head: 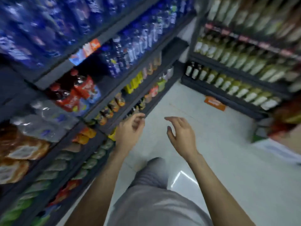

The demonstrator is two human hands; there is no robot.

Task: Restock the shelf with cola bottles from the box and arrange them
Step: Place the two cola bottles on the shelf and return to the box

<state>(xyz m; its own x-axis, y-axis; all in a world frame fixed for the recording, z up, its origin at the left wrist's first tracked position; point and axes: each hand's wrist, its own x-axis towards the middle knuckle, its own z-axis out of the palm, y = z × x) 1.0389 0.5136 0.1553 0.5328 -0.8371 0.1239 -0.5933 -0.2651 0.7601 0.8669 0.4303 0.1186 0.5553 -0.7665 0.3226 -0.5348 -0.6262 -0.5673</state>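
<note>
Clearly we are mid-aisle with nothing in either grip. Starting at the left, the shelf (104, 128) runs away from us along the aisle, its tiers packed with blurred packs and bottles; the red-capped dark cola bottles (70, 88) sit on a middle tier, up and to the left of both hands. Our left hand (128, 129) hangs just beside the front edge of a lower tier, fingers loosely curled and holding nothing. Our right hand (180, 134) hovers over the floor (219, 152), fingers spread and relaxed, also holding nothing. Further right stands a second shelf of pale bottles (236, 66), and at the far right edge something red and white that is too blurred for us to name; it may be the box, but we cannot tell. We judge the left hand the nearer one to the cola tier. The bottles stand upright, so a reach would go up and leftward.
</note>
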